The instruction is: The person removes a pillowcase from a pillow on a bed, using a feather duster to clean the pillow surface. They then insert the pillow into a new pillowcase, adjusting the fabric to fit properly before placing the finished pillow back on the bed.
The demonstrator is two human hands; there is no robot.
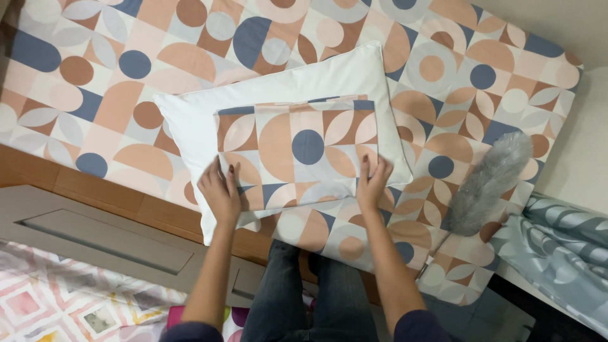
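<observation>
Bed (95, 76) under white pillow (190, 114): my left hand (220, 193) and right hand (372, 182) lie flat, open, on the folded pillowcase (297, 152)—soft, light, best pinched at near corners.

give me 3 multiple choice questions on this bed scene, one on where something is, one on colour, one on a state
1. Where does the folded patterned pillowcase lie?
A. on the white rectangular pillow
B. on the floor
C. under the grey fluffy duster

2. What colour is the duster?
A. red
B. grey
C. yellow

3. How are the left hand and right hand placed?
A. lifted high in the air
B. gripping the duster
C. resting on the pillowcase's near edge

Answers: 1 A, white pillow shows all round it; 2 B, its fluff is grey; 3 C, both hands rest flat on the fabric.
</observation>
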